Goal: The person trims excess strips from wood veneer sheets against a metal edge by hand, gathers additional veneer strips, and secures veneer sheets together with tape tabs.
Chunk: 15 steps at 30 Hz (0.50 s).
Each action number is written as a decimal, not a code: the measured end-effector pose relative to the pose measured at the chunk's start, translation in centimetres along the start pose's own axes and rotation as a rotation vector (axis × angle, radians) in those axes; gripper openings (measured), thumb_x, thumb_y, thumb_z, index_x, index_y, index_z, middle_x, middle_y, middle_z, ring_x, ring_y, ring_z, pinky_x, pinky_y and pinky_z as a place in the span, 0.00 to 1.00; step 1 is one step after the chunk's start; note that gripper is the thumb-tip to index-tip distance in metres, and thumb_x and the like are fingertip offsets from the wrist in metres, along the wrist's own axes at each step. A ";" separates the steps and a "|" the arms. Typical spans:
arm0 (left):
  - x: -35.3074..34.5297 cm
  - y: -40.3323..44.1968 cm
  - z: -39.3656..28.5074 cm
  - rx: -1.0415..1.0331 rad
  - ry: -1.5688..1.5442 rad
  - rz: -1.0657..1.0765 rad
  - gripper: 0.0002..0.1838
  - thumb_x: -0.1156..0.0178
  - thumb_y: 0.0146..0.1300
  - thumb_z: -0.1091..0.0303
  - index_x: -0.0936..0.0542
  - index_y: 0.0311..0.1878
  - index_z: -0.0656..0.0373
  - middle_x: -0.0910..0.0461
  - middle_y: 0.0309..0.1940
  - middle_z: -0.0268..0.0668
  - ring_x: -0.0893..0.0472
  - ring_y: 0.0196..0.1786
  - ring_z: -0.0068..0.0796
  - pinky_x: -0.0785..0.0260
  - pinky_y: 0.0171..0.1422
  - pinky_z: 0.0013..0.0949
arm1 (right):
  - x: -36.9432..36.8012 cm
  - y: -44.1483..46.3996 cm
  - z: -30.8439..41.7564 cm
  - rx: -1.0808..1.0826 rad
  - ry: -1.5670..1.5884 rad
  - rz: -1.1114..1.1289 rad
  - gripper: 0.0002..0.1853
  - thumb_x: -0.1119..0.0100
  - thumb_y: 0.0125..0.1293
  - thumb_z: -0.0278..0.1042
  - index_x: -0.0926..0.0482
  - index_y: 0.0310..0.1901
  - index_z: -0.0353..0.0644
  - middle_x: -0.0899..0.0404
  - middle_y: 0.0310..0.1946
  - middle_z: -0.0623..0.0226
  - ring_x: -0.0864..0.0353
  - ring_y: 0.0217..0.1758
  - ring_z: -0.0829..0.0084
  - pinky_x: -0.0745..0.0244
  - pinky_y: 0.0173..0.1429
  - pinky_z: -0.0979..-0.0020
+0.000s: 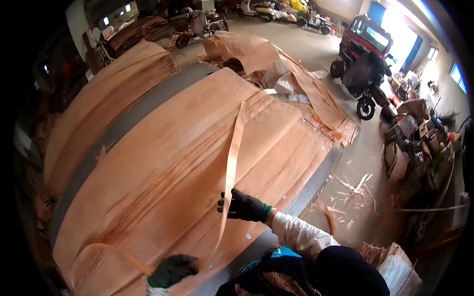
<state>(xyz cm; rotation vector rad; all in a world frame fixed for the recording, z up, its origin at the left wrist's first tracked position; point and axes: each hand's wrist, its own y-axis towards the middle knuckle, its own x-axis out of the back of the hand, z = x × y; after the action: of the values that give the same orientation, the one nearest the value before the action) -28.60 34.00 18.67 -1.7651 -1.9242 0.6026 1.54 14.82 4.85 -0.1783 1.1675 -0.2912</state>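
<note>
Broad sheets of thin reddish wood veneer point(197, 113) lie overlapped on a long grey table point(291, 207). A long narrow pale strip point(233, 153) runs from the far part of the sheets toward me. My right hand point(247, 206), in a black glove with a green cuff, has its fingers closed round this strip above the near edge of the sheets. At the bottom, my left hand point(174, 271), in a dark glove, is over the near sheets beside the strip's blurred lower end; motion smears its fingers. A curled veneer edge point(96, 256) rises left of it.
Another veneer stack point(113, 84) lies at the left. Crumpled veneer point(252, 49) and clear plastic are at the far end. Scraps point(358, 190) litter the floor at right, near piled clutter point(414, 133). A red vehicle point(368, 37) and a scooter point(365, 79) stand behind.
</note>
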 end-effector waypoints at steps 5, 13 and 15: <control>-1.6 -5.9 14.2 0.200 -0.167 -0.038 0.14 0.36 0.61 0.68 0.19 0.50 0.62 0.16 0.35 0.34 0.19 0.38 0.26 0.25 0.43 0.32 | 1.9 3.3 0.5 0.267 0.228 -0.070 0.20 0.47 0.72 0.47 0.24 0.58 0.45 0.18 0.50 0.63 0.21 0.55 0.61 0.27 0.64 0.56; -2.3 -10.5 22.8 0.413 0.393 -0.302 0.14 0.36 0.62 0.62 0.17 0.46 0.60 0.17 0.32 0.36 0.20 0.36 0.27 0.26 0.43 0.33 | 4.0 -2.7 8.4 0.581 -0.007 -0.244 0.13 0.39 0.66 0.37 0.19 0.52 0.53 0.32 0.24 0.80 0.33 0.26 0.80 0.34 0.33 0.73; -2.3 -9.6 22.6 0.391 0.407 -0.332 0.13 0.37 0.63 0.62 0.17 0.45 0.60 0.17 0.33 0.36 0.20 0.36 0.27 0.26 0.43 0.33 | 4.8 -5.4 10.2 0.614 -0.143 -0.235 0.14 0.38 0.64 0.34 0.21 0.51 0.48 0.33 0.22 0.78 0.33 0.25 0.79 0.33 0.32 0.72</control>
<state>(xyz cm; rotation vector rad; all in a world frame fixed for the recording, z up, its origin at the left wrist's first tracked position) -49.64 30.66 6.22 -1.1843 -1.6301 0.4231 12.00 8.04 6.08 0.2027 0.8703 -0.8152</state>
